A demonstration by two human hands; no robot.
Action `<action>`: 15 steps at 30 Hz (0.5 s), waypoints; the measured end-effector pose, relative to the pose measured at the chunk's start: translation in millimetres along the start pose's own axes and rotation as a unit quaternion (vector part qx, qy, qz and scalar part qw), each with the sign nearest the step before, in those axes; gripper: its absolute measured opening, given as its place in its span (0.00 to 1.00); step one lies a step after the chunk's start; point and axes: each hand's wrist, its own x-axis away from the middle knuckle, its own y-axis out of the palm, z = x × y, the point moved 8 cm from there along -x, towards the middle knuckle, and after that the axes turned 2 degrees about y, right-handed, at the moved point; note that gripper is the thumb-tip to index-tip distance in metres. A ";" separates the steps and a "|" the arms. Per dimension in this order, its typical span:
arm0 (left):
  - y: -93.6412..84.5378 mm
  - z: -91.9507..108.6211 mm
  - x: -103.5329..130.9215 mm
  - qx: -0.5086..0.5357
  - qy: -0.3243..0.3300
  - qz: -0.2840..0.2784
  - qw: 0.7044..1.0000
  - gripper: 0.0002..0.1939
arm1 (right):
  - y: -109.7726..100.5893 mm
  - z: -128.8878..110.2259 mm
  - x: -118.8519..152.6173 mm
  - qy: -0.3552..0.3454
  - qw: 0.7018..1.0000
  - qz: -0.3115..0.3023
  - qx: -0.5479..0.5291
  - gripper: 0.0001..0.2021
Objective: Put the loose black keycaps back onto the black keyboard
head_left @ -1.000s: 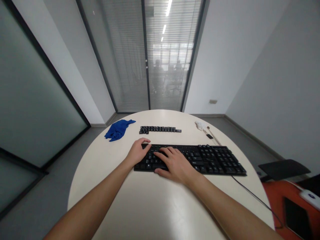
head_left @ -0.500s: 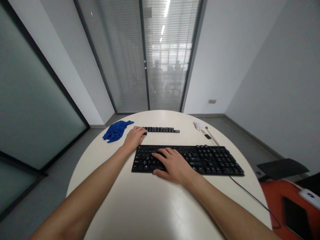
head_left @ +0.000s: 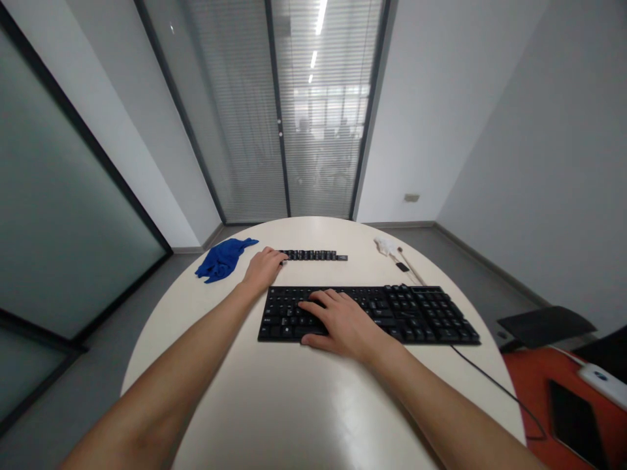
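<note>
Beyond the black keyboard (head_left: pixel 416 316), a row of loose black keycaps (head_left: pixel 313 255) lies on the table. My left hand (head_left: pixel 264 266) is at the row's left end, its fingers closed around a small dark keycap that they mostly cover. My right hand (head_left: pixel 337 320) lies over the left-middle part of the keyboard with fingers spread and thumb at the front edge. It holds nothing that I can see, and the keys under the palm are hidden.
Left on the round white table (head_left: pixel 274 405) lies a crumpled blue cloth (head_left: pixel 223 260). Back right are a white crumpled item (head_left: pixel 385 246), a thin stick (head_left: pixel 411 264) and a small black piece (head_left: pixel 402 267). The keyboard cable (head_left: pixel 490 378) runs over the right edge toward an orange-red seat (head_left: pixel 531 391).
The view has shifted slightly. Less of the dark keycap shows under my left fingertips now. My right hand stays in place on the keyboard.
</note>
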 end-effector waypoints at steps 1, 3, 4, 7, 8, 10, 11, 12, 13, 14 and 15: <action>0.0 0.4 -0.3 0.002 0.000 -0.001 1.000 0.15 | -0.8 0.7 0.2 0.000 1.000 -0.001 -0.001 0.31; -0.5 1.6 -1.1 0.010 -0.002 -0.001 1.000 0.15 | -2.4 2.2 1.1 0.001 1.000 -0.005 -0.005 0.31; -1.1 2.6 -1.3 0.016 -0.003 0.001 1.000 0.15 | -3.2 3.0 1.6 0.001 1.000 -0.007 -0.008 0.31; -5.9 6.5 0.4 0.044 -0.013 0.015 0.999 0.13 | -5.7 5.9 2.9 0.001 1.000 -0.012 -0.016 0.32; -8.5 7.9 2.1 0.056 -0.019 0.024 0.998 0.13 | -6.4 6.8 3.0 0.001 1.000 -0.013 -0.017 0.32; -15.0 10.8 8.2 0.084 -0.037 0.049 0.995 0.13 | -7.5 8.7 2.6 -0.001 1.000 -0.016 -0.019 0.33; -18.2 12.7 12.4 0.099 -0.045 0.061 0.992 0.13 | -7.9 9.7 2.1 -0.001 1.000 -0.018 -0.020 0.33; -20.9 15.4 17.3 0.116 -0.052 0.068 0.989 0.13 | -8.1 10.6 1.6 -0.002 1.000 -0.020 -0.020 0.33; -23.0 19.1 22.7 0.132 -0.055 0.072 0.987 0.13 | -8.3 11.5 1.1 -0.003 1.000 -0.022 -0.021 0.33; -25.5 22.5 28.5 0.156 -0.061 0.079 0.983 0.13 | -8.4 12.2 0.7 -0.005 0.999 -0.023 -0.022 0.33; -27.5 24.1 35.0 0.226 -0.076 0.089 0.967 0.12 | -8.5 12.9 0.5 -0.006 0.999 -0.023 -0.022 0.34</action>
